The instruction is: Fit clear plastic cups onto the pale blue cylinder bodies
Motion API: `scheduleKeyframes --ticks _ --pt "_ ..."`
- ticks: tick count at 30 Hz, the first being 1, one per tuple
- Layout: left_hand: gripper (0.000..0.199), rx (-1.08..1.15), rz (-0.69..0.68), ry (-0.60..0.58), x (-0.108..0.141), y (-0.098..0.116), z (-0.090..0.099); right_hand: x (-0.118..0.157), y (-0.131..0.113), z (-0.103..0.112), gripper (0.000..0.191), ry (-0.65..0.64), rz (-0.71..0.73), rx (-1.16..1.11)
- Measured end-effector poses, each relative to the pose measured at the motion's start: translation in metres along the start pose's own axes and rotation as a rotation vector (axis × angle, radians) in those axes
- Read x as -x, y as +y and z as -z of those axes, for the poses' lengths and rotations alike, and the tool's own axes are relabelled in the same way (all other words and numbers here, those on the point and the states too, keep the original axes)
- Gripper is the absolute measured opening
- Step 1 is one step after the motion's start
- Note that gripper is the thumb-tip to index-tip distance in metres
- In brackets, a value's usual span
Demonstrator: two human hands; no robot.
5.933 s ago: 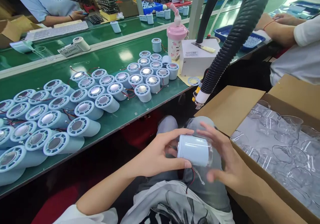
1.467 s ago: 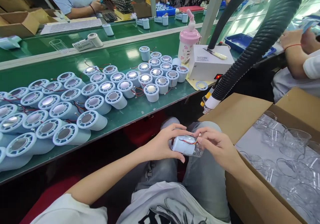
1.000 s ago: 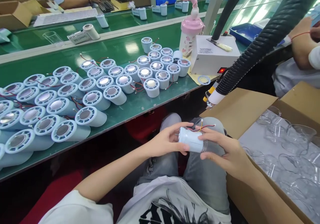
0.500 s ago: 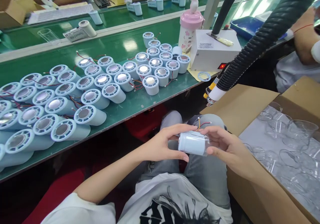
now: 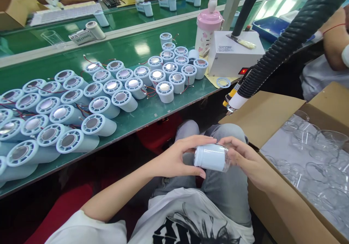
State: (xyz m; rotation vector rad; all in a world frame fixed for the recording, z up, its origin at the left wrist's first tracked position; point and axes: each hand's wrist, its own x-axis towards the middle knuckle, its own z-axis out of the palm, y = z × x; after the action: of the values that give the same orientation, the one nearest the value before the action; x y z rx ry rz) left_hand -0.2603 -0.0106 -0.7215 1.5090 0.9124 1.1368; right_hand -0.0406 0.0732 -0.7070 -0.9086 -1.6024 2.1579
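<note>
A light blue cylinder [image 5: 209,157] lies on its side above my lap, with clear plastic showing round its right end. My left hand [image 5: 188,156] curves round its left end, fingers over the top and thumb below. My right hand [image 5: 241,155] grips the clear right end between thumb and fingers. On the green bench [image 5: 141,122] to the left stand many similar light blue cylinders [image 5: 102,125] with round metal discs on top and thin red wires. To the right, an open cardboard box [image 5: 259,118] holds clear plastic cups [image 5: 325,146].
A black corrugated hose [image 5: 286,37] with a metal-tipped nozzle hangs at the right, near a white device [image 5: 236,55] with a red lit switch. A pink-lidded bottle [image 5: 208,28] stands beside it. Other people's arms show at upper left and right.
The cylinder has turned in my hands, and the wires that stuck up from it are out of sight. The fingers of my right hand have shifted a little.
</note>
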Motion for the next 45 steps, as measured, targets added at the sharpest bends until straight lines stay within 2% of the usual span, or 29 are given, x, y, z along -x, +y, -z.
scheduleKeyframes --ticks 7,18,22,24,26,27,30,32,33,34,36,39,41,45 --pt "0.075 -0.021 -0.010 0.015 -0.001 0.002 0.000 -0.003 0.000 -0.005 0.041 0.038 -0.151 -0.072" --pt "0.072 -0.102 -0.075 -0.007 -0.003 0.003 0.000 -0.007 0.002 -0.012 0.049 -0.008 -0.317 -0.236" --pt "0.068 -0.065 -0.038 0.014 -0.002 0.004 -0.004 -0.006 0.001 -0.013 0.058 -0.029 -0.411 -0.261" --pt "0.065 -0.028 0.005 0.030 -0.002 0.007 -0.006 -0.006 0.003 -0.014 0.064 -0.050 -0.415 -0.240" --pt "0.063 0.022 0.077 0.054 -0.001 0.012 -0.008 -0.005 0.008 -0.012 0.070 -0.049 -0.321 -0.163" --pt "0.062 0.058 0.122 0.066 -0.001 0.014 -0.009 -0.003 0.010 -0.011 0.071 -0.028 -0.219 -0.096" --pt "0.060 0.186 0.244 0.082 0.000 0.017 -0.010 0.004 0.018 -0.004 0.068 0.083 0.248 0.282" --pt "0.061 0.248 0.301 0.072 0.000 0.017 -0.010 0.008 0.021 0.002 0.061 0.094 0.580 0.601" --pt "0.061 0.265 0.323 0.062 0.000 0.016 -0.010 0.010 0.022 0.004 0.058 0.077 0.691 0.722" --pt "0.062 0.269 0.341 0.049 0.000 0.016 -0.009 0.011 0.023 0.005 0.058 0.058 0.743 0.787" --pt "0.069 0.233 0.339 0.023 -0.001 0.015 -0.008 0.013 0.022 0.006 0.058 0.031 0.664 0.708" --pt "0.077 0.127 0.244 -0.002 -0.001 0.017 -0.005 0.014 0.019 0.002 0.052 0.001 0.361 0.310" --pt "0.073 0.114 0.204 -0.010 -0.001 0.019 -0.004 0.016 0.017 0.000 0.048 -0.021 0.254 0.126" --pt "0.074 0.274 0.277 -0.029 0.001 0.015 -0.004 0.018 0.015 0.001 0.049 0.044 0.182 0.169"
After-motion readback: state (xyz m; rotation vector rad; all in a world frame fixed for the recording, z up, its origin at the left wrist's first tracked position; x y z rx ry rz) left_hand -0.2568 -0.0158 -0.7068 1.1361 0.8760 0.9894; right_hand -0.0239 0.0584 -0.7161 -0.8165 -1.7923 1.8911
